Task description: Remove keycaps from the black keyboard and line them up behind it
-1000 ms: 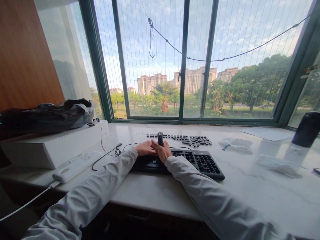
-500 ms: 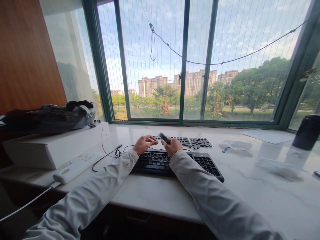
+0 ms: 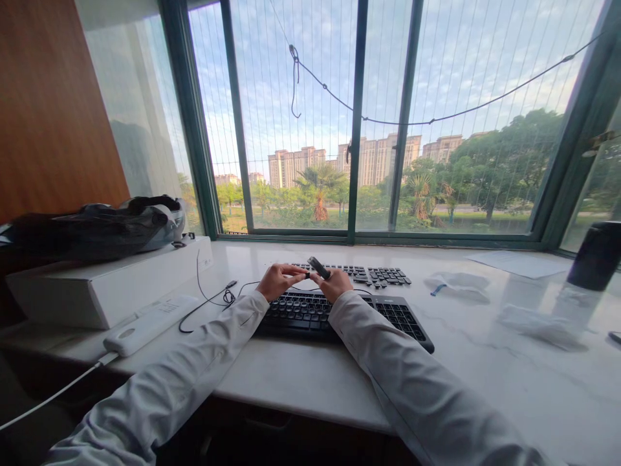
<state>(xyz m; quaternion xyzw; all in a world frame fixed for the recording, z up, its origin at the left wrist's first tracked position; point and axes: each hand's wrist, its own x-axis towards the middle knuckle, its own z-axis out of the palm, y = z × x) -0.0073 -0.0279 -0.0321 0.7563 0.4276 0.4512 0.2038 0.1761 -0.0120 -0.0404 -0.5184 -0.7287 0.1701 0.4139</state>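
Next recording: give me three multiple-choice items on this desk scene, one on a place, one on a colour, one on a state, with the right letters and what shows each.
1. Where do the loose black keycaps lie?
A. On the white marble desk behind the black keyboard
B. On the white box
C. In front of the keyboard

2. What colour is the long flat box at the left?
A. Red
B. White
C. Blue

3. What is the right hand doing?
A. Resting flat on the desk
B. Holding a small dark tool above the keyboard
C. Gripping the dark cylindrical bottle

Answers: 1 A, the caps sit in rows between keyboard and window. 2 B, its top and side are plain white. 3 B, the tool sticks up from its fingers, with the left hand reaching toward it.
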